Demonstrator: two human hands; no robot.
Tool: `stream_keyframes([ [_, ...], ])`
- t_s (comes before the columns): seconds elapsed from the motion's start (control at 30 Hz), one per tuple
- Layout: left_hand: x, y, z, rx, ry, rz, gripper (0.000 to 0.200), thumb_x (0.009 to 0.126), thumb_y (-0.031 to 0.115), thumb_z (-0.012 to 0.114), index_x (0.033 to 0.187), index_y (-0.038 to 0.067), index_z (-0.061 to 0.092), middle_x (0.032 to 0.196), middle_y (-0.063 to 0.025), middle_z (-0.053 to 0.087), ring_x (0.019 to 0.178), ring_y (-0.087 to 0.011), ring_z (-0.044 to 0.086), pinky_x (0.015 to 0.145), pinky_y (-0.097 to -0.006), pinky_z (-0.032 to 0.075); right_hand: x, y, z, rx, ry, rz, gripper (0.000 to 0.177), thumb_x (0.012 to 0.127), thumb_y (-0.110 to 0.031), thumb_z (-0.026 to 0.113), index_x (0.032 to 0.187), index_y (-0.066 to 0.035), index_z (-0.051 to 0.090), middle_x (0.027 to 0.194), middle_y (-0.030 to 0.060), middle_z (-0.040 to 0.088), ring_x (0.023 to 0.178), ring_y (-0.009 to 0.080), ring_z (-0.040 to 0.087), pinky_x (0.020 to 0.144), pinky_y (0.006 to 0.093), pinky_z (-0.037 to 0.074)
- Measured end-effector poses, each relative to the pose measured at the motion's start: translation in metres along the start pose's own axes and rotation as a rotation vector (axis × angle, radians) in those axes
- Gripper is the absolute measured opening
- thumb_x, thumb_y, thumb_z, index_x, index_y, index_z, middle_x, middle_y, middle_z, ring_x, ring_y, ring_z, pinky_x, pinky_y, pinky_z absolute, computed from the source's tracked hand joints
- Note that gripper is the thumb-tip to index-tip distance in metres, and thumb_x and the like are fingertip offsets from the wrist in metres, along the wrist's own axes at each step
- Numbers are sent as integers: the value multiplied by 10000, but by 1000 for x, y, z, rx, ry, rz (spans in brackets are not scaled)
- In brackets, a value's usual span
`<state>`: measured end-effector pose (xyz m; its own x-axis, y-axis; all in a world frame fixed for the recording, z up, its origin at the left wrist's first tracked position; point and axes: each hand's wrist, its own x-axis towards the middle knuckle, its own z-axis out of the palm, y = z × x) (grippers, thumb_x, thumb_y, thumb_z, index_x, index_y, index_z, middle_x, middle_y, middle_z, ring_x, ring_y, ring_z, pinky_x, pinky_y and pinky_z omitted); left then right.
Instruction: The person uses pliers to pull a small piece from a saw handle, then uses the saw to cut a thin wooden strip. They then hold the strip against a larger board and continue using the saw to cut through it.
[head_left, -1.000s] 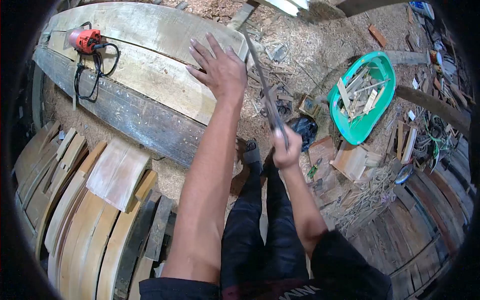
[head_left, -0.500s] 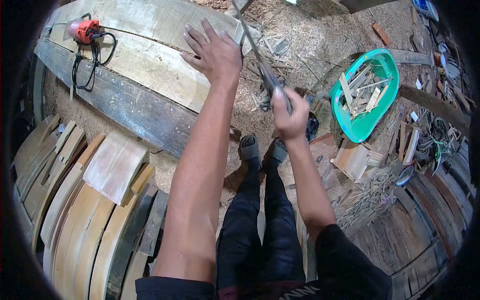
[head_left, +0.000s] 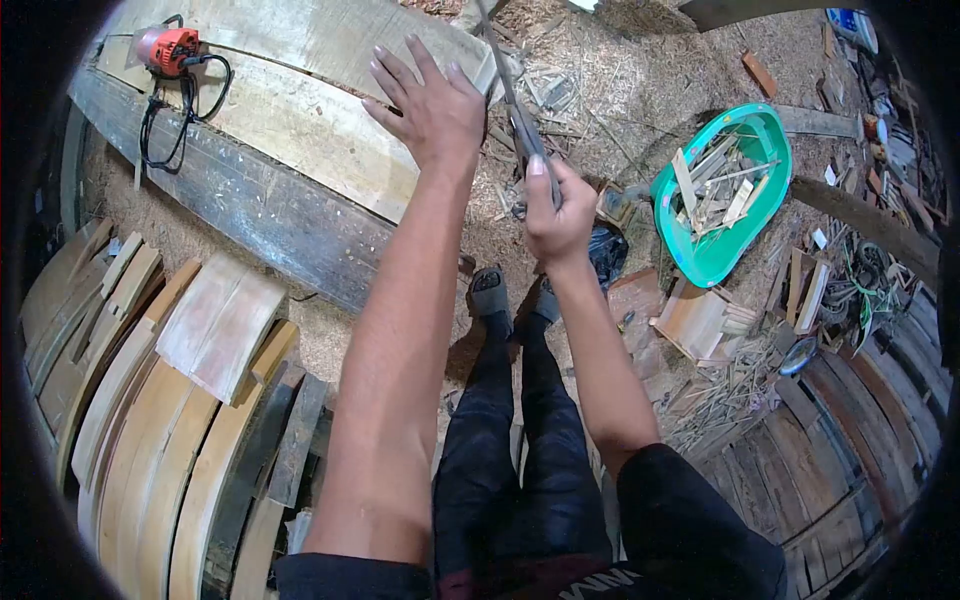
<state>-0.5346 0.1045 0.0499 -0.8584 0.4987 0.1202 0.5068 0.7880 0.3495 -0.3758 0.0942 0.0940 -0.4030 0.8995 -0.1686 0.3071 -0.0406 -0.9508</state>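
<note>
My left hand lies flat with fingers spread on a pale wooden board, close to the board's right end. Beside that end, my right hand is closed round the handle of a saw. The long thin blade points up and away, reaching the top of the view at the board's end. Whether the blade touches the wood I cannot tell.
An orange power tool with a black cord sits on the boards at left. At right stands a green tub of wood scraps. Curved planks are stacked lower left. Shavings and offcuts cover the floor.
My right hand and the saw have shifted a little to the left and up. My left hand stays on the board. The view has moved slightly.
</note>
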Motion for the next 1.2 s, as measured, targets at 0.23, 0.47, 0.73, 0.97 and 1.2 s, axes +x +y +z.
stream_keyframes([
  [0.23, -1, -2, 1, -27, 14, 19, 640, 983, 364, 434, 1538, 86, 277, 1579, -282, 200, 1489, -418, 144, 1149, -663, 73, 13, 18, -1, 241, -45, 65, 394, 975, -302, 547, 680, -42, 544, 567, -33, 483, 541, 63, 434, 491, 270, 340],
  [0.47, 2, 0, -4, -10, -40, -6, 652, 977, 366, 420, 1536, 66, 270, 1600, -263, 155, 1505, -389, 96, 1154, -665, 29, 9, 2, 13, 98, -39, -19, 365, 954, -289, 573, 713, -15, 558, 560, -7, 458, 544, 80, 408, 492, 291, 345],
  [0.73, 21, 13, 14, -24, 81, -148, 661, 960, 453, 445, 1516, 117, 323, 1608, -212, 194, 1506, -345, 142, 1148, -666, 35, 36, 15, 6, 206, -144, 8, 325, 942, -258, 584, 741, -3, 572, 553, 15, 432, 540, 87, 401, 492, 297, 354],
  [0.97, 22, 23, 8, 72, 62, -208, 647, 957, 449, 463, 1520, 165, 322, 1611, -162, 221, 1507, -300, 161, 1150, -665, 83, 1, 14, -26, -38, -136, -133, 274, 932, -221, 595, 765, -4, 587, 545, 51, 469, 509, 104, 472, 484, 301, 391],
  [1.2, 24, 25, 7, 78, 14, -237, 641, 952, 443, 473, 1521, 188, 326, 1624, -149, 191, 1510, -301, 153, 1154, -662, 74, 37, -11, -11, -44, -144, -17, 248, 933, -215, 590, 778, -21, 597, 536, 81, 483, 475, 140, 501, 473, 330, 405],
])
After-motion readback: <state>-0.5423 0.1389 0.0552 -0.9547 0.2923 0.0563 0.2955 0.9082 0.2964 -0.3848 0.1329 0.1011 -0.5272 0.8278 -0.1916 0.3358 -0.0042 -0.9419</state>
